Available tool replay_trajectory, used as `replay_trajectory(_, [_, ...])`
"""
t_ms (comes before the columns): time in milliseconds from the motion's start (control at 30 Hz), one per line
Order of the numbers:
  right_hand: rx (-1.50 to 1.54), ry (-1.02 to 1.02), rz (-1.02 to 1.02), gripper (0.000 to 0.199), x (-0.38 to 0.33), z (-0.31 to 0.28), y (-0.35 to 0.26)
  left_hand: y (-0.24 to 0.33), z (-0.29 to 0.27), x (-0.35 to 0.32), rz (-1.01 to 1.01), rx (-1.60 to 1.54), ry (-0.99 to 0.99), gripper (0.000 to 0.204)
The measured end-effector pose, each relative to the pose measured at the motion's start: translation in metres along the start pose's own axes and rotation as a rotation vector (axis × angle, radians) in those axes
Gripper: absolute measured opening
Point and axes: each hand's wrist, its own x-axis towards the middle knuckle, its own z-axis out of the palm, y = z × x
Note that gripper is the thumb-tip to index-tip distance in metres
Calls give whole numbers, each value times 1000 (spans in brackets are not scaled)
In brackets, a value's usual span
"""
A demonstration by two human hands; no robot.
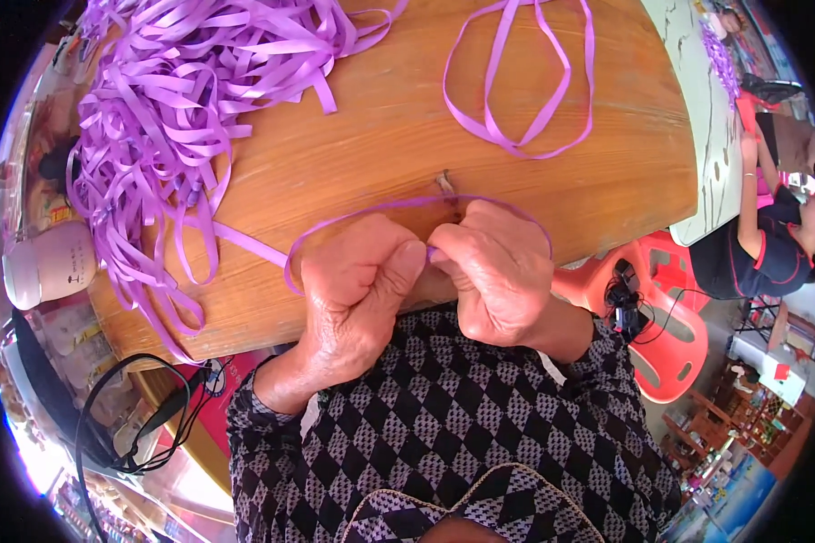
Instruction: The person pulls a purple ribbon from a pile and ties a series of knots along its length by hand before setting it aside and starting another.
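Close to my body, over the near edge of the wooden table, my left hand (358, 276) and my right hand (498, 271) meet, both closed on a purple ribbon (407, 201). The ribbon arcs behind both hands in a loop, and a short bit of it shows between my thumbs. From my left hand a strip runs left toward a big tangled heap of purple ribbon (181, 90) on the table's left side. Whether there is a knot between my fingers is hidden.
Loose ribbon loops (489, 118) lie at the far right of the wooden table (371, 136). A lidded pale jar (50, 264) stands at the left. Black cables (177, 407) hang below it. To the right are a red plastic chair (670, 353), a white marbled table (711, 181) and another person (761, 244).
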Motion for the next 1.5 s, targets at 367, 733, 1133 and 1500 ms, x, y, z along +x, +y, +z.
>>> replay_trajectory(367, [-67, 95, -26, 20, 6, 11, -2, -6, 0, -4, -53, -137, 95, 14])
replay_trajectory(733, [2, 46, 78, 16, 3, 7, -7, -1, -7, -4, -283, -318, 76, 17])
replay_trajectory(1133, [98, -120, 190, 18, 19, -42, -9, 31, 4, 3, -211, 72, -49, 15])
replay_trajectory(1500, [-50, 162, 480, 10, 173, -166, 190, 10, -4, 4, 191, 458, 207, 56])
